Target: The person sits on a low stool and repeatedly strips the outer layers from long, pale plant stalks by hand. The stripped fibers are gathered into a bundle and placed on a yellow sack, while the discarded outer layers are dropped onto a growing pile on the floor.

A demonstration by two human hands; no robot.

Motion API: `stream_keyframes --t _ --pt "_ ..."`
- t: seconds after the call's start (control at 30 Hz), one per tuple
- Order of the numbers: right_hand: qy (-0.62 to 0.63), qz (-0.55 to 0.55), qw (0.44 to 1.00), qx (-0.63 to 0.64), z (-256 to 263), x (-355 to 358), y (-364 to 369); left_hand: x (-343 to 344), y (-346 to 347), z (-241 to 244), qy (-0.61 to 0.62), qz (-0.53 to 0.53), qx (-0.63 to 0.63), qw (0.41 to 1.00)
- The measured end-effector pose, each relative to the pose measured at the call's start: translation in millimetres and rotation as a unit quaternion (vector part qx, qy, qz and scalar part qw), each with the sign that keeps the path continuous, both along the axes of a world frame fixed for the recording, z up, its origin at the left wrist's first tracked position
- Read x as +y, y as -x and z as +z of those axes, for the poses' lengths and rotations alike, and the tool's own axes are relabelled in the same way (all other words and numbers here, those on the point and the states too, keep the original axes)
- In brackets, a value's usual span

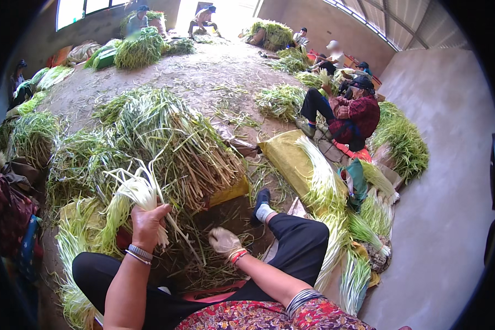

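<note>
My left hand (148, 222) grips a small bunch of pale stalks (142, 192), which look like blanched garlic chives. Their white ends stick out below my fist, and one long stalk slants down towards the ground. To its right is my right hand (226, 240) in a thin glove, fingers curled above the litter between my legs. Whether it holds anything is not visible. Beyond both hands lies a big heap of untrimmed green stalks (161, 136) with brown stems facing me. Cleaned pale stalks (72, 251) lie by my left knee.
A yellow woven sack (288, 161) beyond my right leg bears long pale stalks (324, 181). Tied bundles (365, 231) lie near the right wall. A person (350, 111) sits at the right among green heaps (280, 101); several others work farther back. Leaf scraps litter the floor (214, 74).
</note>
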State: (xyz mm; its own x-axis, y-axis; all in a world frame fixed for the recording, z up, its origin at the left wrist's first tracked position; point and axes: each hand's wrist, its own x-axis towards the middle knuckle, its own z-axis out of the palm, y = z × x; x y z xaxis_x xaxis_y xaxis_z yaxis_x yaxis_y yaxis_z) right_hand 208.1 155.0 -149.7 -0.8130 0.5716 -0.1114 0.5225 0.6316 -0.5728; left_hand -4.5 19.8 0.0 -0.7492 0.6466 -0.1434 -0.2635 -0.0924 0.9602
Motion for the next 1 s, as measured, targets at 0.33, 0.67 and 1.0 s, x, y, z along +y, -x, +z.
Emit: stream_keyframes --t 0.33,0.67,1.0 --pt "0.536 -0.024 0.816 0.216 108.2 -60.8 39.2 3.8 -16.7 -12.7 0.05 -0.071 0.01 0.996" --pt "0.553 -0.054 0.805 0.207 89.4 -50.9 37.0 4.6 -23.8 -16.0 0.094 -0.073 0.072 0.99" --pt "0.567 -0.185 0.751 0.282 70.6 -58.1 58.5 4.6 -23.0 -7.0 0.065 -0.027 0.072 0.995"
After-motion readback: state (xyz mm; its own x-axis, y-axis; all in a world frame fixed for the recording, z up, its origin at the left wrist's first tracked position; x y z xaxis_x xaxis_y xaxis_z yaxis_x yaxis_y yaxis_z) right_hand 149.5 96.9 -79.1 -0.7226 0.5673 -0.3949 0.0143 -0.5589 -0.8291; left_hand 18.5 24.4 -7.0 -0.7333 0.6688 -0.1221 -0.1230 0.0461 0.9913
